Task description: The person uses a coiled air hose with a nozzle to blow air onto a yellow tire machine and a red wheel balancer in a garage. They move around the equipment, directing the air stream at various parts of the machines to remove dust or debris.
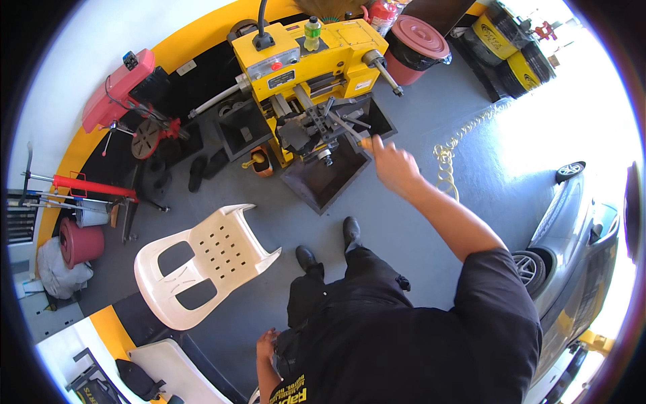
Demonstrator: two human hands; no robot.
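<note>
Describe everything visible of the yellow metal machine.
The yellow metal machine stands on the grey floor, its control panel bearing a round red button. Silvery shafts project from both ends. A green-labelled plastic bottle stands on top. The right hand holds a slim yellow-ended tool at the dark carriage; contact is unclear.

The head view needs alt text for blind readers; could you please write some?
A person's right hand grips a slim yellowish handle at a yellow metal machine; the left hand hangs low. A cream plastic chair is at left, a grey car at right.
</note>
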